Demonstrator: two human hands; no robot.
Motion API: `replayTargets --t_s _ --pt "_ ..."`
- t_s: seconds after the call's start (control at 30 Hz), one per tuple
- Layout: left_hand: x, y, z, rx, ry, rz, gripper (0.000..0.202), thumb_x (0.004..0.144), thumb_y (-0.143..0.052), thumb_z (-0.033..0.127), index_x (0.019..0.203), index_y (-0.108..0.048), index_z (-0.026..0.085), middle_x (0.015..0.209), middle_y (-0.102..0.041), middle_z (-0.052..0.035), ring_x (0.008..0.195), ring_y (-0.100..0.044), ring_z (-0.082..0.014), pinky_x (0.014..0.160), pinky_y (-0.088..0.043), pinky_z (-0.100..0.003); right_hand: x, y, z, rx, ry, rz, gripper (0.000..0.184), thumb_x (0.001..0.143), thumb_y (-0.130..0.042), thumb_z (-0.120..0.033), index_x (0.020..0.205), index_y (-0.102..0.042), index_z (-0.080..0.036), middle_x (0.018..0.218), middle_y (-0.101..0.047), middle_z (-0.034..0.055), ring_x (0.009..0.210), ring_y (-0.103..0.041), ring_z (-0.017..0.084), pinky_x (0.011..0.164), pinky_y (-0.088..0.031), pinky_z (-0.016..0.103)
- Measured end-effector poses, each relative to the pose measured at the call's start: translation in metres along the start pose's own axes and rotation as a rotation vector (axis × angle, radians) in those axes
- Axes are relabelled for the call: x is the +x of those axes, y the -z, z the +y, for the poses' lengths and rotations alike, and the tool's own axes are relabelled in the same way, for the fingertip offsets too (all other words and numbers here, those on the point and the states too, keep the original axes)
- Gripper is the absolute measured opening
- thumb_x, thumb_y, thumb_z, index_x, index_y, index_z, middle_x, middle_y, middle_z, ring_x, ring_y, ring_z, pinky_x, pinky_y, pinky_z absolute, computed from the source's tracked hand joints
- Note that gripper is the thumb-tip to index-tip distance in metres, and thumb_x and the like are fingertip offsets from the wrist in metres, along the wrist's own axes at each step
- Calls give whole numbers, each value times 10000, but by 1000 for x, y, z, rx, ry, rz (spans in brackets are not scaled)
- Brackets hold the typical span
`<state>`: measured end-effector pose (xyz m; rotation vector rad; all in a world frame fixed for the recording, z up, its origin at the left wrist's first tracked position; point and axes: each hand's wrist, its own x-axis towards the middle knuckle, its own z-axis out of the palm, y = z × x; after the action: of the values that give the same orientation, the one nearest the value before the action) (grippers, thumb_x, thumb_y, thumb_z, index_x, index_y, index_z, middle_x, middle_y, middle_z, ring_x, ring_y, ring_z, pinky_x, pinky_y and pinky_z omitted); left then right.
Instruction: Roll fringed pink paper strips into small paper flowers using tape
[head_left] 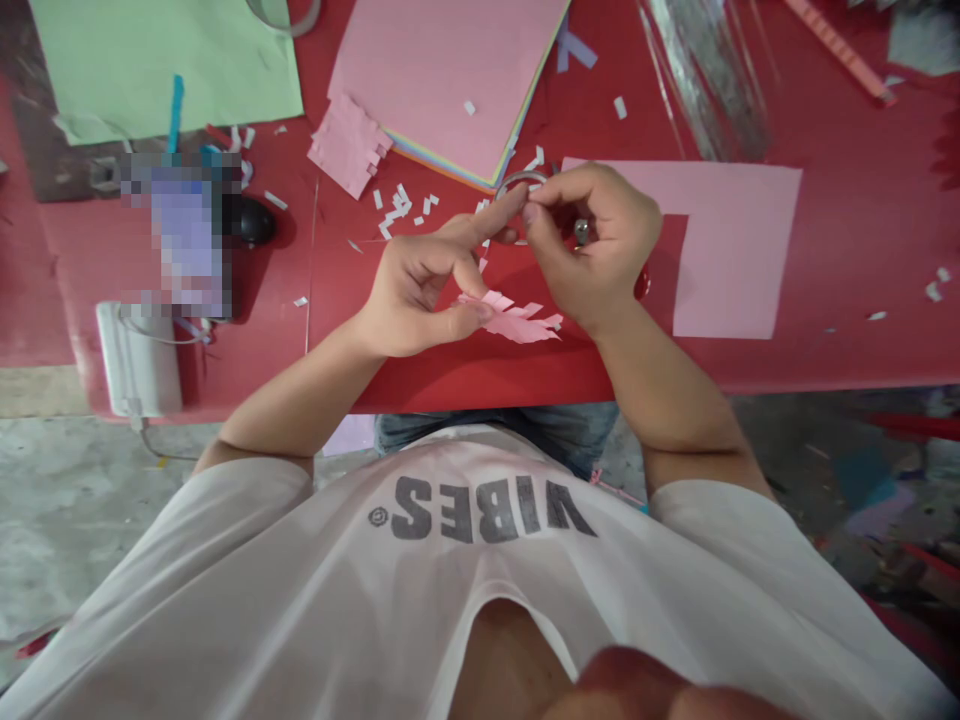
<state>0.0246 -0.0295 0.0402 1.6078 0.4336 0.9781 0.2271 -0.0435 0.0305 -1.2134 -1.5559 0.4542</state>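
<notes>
My left hand pinches a fringed piece of pink paper between its thumb and a bent finger, above the near edge of the red table. Its index finger stretches out to meet the fingertips of my right hand. Those right fingertips are pinched together at the left index tip; whatever they grip is too small to make out. Just behind the fingers, a tape roll shows in part. A small metal piece appears by the right palm, mostly hidden.
A stack of coloured sheets lies at the back, beside a notched pink piece and white scraps. An L-shaped pink sheet is on the right. Leftward are a white power bank, a black mouse and green paper.
</notes>
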Motion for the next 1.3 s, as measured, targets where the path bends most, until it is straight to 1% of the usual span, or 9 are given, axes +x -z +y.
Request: replayTargets --t_s 0.17,0.37,0.6,0.73,0.83,0.93,1.03,1.2,1.3 --pt "0 -1 -1 -11 -1 15 240 831 -798 400 702 -677 237 1487 -610 17 1249 -674 -280 1138 -511 -587 -1 3 -4 -2 7 -48 174 976 -540 -482 895 -599 -340 833 -658 -12 684 -585 181 646 -566 398" --pt "-1 0 -4 -19 -29 -26 201 815 -829 342 723 -686 234 1544 -550 18 1417 -559 -349 1218 -434 -613 -4 -3 -2 1 34 47 138 968 -600 -408 891 -646 -303 832 -685 18 687 -582 172 650 -535 376" --pt "0 1 -2 -37 -5 43 312 831 -799 399 691 -593 212 1504 -594 -16 1423 -551 -359 1067 -570 -569 -5 -3 1 120 74 95 221 965 -606 -494 882 -641 -292 759 -620 -15 652 -532 157 619 -461 352" --pt "-2 3 -12 30 77 104 368 821 -801 488 723 -579 211 1148 -745 -69 1260 -678 -335 1030 -597 -543 -1 1 4 135 -59 65 279 960 -612 -581 916 -649 -308 809 -666 -5 661 -594 164 607 -498 362" --pt "-5 3 -17 151 124 187 315 862 -777 454 763 -612 205 773 -661 -31 1001 -743 -248 861 -633 -425 7 4 10 178 -109 49 265 945 -638 -593 940 -680 -332 828 -699 3 644 -625 182 564 -510 378" --pt "-7 1 -21 252 157 292 273 882 -778 405 772 -635 200 658 -551 8 747 -665 -138 700 -584 -314 13 10 7 180 -36 197 221 971 -627 -547 996 -720 -348 816 -705 0 601 -606 183 528 -471 374" --pt "-7 -1 -24 248 211 361 230 887 -778 403 819 -677 207 641 -538 17 649 -619 -113 634 -544 -278 10 14 -8 107 3 296 200 1001 -613 -469 1035 -731 -311 838 -722 17 598 -612 166 555 -470 364" --pt "-6 -2 -27 144 267 365 283 906 -732 485 894 -723 202 738 -667 -20 654 -665 -133 610 -555 -266 -13 11 -21 72 107 18 207 999 -601 -443 1171 -694 -377 906 -773 -27 792 -737 205 779 -600 431" --pt "-5 -3 -26 101 270 354 335 891 -726 539 924 -723 206 770 -696 -30 713 -704 -156 671 -596 -283 -22 5 -15 18 56 -92 274 1006 -568 -486 1246 -656 -388 987 -782 -23 899 -763 237 920 -609 506"
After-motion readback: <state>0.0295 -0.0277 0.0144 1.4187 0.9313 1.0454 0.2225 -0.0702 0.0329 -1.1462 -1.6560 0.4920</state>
